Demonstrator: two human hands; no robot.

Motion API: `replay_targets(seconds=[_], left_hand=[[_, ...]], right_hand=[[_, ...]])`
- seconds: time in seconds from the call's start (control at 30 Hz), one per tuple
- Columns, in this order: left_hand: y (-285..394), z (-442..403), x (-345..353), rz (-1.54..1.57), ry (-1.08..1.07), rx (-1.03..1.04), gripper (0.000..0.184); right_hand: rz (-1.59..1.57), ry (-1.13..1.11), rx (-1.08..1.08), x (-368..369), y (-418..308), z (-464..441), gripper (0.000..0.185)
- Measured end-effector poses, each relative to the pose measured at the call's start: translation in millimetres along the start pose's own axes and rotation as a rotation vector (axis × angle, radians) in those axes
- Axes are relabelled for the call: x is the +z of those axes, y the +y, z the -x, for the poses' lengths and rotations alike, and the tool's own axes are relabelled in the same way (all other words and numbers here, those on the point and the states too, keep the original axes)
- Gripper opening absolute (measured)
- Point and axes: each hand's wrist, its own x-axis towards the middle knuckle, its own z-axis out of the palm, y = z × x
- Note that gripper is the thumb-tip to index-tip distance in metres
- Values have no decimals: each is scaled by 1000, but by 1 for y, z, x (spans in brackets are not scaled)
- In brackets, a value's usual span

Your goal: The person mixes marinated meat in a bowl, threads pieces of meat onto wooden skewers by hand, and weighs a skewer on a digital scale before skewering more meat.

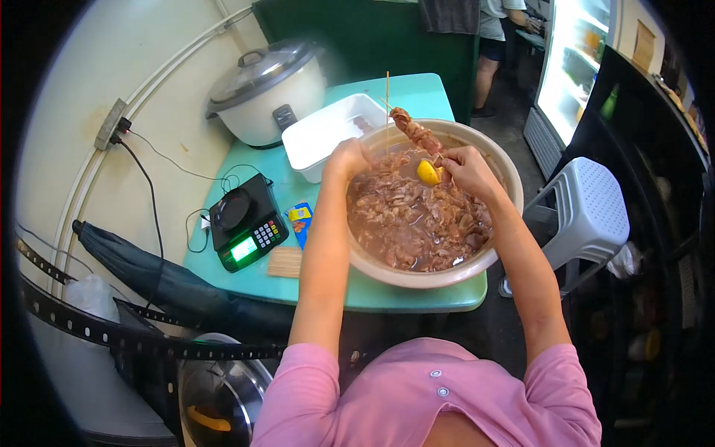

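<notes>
A wide beige basin (pixel 514 175) holds raw meat pieces (pixel 410 205) in brownish liquid. At its right side my right hand (pixel 468 171) is closed round the near end of a meat skewer (pixel 417 132), which tilts up to the far left. Beside those fingertips is a yellow piece (pixel 428 173) that looks like lemon; whether the fingers grip it is unclear. Over the basin's left rim hangs my left hand (pixel 351 158), its fingertips hidden from view. A thin bamboo stick (pixel 387 112) stands upright near it; I cannot tell what supports the stick.
On the green table (pixel 447 296) stand a white tray (pixel 313 145), a rice cooker (pixel 268 93), a lit digital scale (pixel 246 223) and a bundle of bamboo sticks (pixel 284 262). A plastic stool (pixel 588 208) is at right. Another person (pixel 491 45) stands at the back, near a fridge (pixel 577 67).
</notes>
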Motion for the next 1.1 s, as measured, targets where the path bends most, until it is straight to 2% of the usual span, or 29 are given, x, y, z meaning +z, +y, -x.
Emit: replay_targets(seconds=[0.07, 0.13, 0.2, 0.27, 0.3, 0.37, 0.4, 0.47, 0.5, 0.53, 0.6, 0.73, 0.8, 0.9, 1.03, 1.1], left_hand=[[9, 12, 1, -26, -76, -57, 19], [6, 15, 17, -54, -122, 302, 21], [8, 10, 36, -156, -64, 273, 18], [7, -1, 46, -414, 64, 169, 15], [7, 1, 44, -420, 68, 175, 15], [2, 4, 32, -167, 41, 229, 15], [0, 5, 30, -176, 42, 239, 15], [-4, 6, 28, 636, -114, -36, 18], [0, 7, 25, 811, -150, -48, 20], [3, 10, 23, 810, -149, -43, 20], [7, 16, 19, 1002, -193, -22, 23], [8, 17, 19, 1048, -174, 17, 28], [5, 15, 20, 1204, -156, 28, 34], [1, 11, 24, 1066, -86, 141, 40], [-7, 5, 31, 1007, -43, 143, 36], [-10, 2, 36, 536, 44, 119, 24]], right_hand=[[8, 1, -3, 1, 1, -1, 20], [38, 8, -16, 2, 4, -2, 19], [32, 22, -42, 4, 5, -1, 19], [27, 34, -71, 6, 3, 3, 19], [3, 22, -55, 4, -5, 7, 19], [-24, 28, -47, 1, -10, 8, 19], [-31, 20, -19, 1, -10, 8, 19], [-41, 19, 9, 1, -9, 8, 19], [-25, 10, 8, 1, -10, 8, 19], [-6, -3, 5, 0, -11, 7, 19], [-15, -9, 22, 0, -12, 7, 20], [21, 28, -14, 2, -6, 5, 20], [44, 9, -10, 1, -4, 3, 20], [58, 0, 3, 2, -4, 1, 19], [72, -17, 37, 1, -4, 1, 19], [72, -8, 36, 1, -5, 2, 19]])
